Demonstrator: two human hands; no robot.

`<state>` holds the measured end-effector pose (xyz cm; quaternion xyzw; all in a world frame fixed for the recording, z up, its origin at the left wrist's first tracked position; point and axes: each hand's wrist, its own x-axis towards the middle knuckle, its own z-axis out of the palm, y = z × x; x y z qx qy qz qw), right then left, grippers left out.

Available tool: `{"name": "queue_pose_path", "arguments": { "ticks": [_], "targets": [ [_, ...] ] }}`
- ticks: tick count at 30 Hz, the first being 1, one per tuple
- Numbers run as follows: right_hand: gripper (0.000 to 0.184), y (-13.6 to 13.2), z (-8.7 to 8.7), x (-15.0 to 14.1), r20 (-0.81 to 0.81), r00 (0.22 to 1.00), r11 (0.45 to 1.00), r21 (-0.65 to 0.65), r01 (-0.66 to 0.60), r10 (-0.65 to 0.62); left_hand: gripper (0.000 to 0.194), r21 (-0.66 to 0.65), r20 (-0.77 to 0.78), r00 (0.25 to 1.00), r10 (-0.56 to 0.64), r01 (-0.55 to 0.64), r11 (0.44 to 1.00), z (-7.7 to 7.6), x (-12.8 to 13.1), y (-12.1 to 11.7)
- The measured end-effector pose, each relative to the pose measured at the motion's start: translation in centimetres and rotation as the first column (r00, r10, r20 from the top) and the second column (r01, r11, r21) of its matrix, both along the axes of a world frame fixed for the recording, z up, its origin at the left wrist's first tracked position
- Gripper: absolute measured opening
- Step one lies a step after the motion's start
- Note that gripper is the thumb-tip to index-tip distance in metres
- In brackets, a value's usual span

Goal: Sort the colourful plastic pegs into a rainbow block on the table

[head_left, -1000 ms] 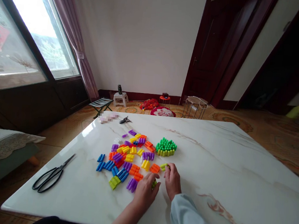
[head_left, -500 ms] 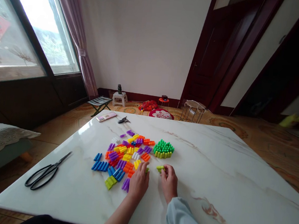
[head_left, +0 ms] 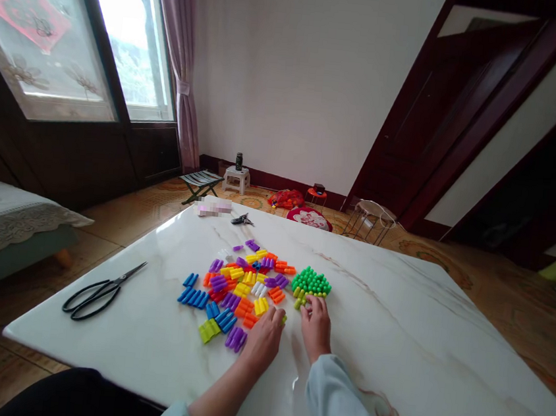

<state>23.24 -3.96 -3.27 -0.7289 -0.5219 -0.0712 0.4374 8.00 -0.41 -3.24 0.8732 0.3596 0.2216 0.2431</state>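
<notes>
My right hand (head_left: 316, 328) is closed, its fingertips on a yellow-green plastic tube piece (head_left: 299, 299) at the front of a standing cluster of green tubes (head_left: 311, 280). My left hand (head_left: 264, 340) is closed beside the loose pile, and a bit of another yellow-green tube piece (head_left: 284, 319) shows at its fingertips; the fingers hide the rest. Left of that hand lie joined tube pieces in several colours, among them purple (head_left: 236, 339), orange (head_left: 250, 320), yellow (head_left: 261, 307), blue (head_left: 194, 297) and a flat yellow-green one (head_left: 209, 330).
Black-handled scissors (head_left: 103, 292) lie at the left of the white marble table (head_left: 385, 325). A small dark clipper-like tool (head_left: 242, 219) and a blurred pink item (head_left: 214, 207) are near the far edge. Stools (head_left: 237, 178) stand on the floor beyond.
My right hand has moved its yellow-green piece forward, up against the green cluster. My left hand stays by the pile. The whole view has turned left and tilted.
</notes>
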Motion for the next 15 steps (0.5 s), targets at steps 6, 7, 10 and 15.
{"name": "queue_pose_path", "arguments": {
  "ticks": [6,7,10,15],
  "targets": [
    [0.017,-1.9,-1.4,-1.7,0.065,0.997,0.996,-0.090,-0.027,0.033,0.029,0.013,0.106,0.994,0.001,-0.002,1.000,0.1,-0.4,-0.3],
    [0.019,-1.9,-1.4,-1.8,0.090,0.995,0.992,-0.122,-0.036,0.047,0.030,0.019,0.120,0.993,-0.002,-0.001,1.000,0.1,-0.4,-0.3],
    [0.030,-1.7,-1.0,-1.9,0.150,0.987,0.980,-0.196,-0.032,0.062,0.031,0.022,0.125,0.992,0.011,-0.014,1.000,0.0,-0.4,-0.3],
    [0.040,-1.6,-0.6,-2.0,0.182,0.979,0.963,-0.267,-0.036,0.087,0.041,-0.014,0.151,0.988,0.033,-0.032,0.999,-1.5,0.0,0.5]
  ]
}}
